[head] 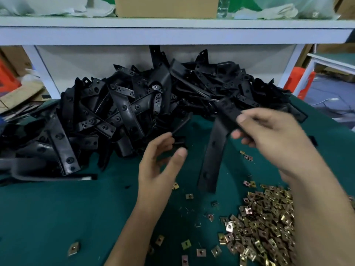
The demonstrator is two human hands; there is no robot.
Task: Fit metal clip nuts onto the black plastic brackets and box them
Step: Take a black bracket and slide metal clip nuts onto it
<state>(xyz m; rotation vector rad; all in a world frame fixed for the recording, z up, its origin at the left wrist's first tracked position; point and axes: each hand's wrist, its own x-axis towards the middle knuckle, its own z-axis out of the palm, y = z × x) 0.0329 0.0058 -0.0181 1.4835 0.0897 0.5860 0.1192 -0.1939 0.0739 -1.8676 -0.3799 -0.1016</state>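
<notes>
- Okay, right hand (269, 135) is pinching the held bracket (214, 148) near its bend. The thumb is pressing on top and the fingers (237, 134) are curling underneath, so it's a narrow grip (everything here is motion-blurred).
- The held bracket's short upper leg is sticking up and away past the thumb. The long leg is hanging down toward the green mat (57, 217), with its lower end sitting between the two forearms. I cannot tell whether it is touching the mat.
- Left hand (159, 166) is hovering wide and relaxed with its fingers spread, gripping nothing visible.
- The left hand's fingertips are reaching just beside a small black part (180, 140) at the pile's near edge. Contact is unclear.
- The held bracket is sitting just right of the left hand, apart from it.
- Bracket pile (115, 112) is lying heaped across the back of the mat under the shelf (172, 33). It is made of black strips with holes, and a few seem to be carrying nuts already.
- Clip nuts (265, 223) are lying in a brass-coloured heap on the mat at lower right. The heap is right against the right forearm and below the held bracket.
- Stray nuts (186, 244) are lying scattered nearer the left forearm.
- Cardboard box (167, 6) is standing on the shelf top, showing a plain face.
- Cartons at far left (17, 60) are showing a faint printed mark, too blurred to read.
</notes>
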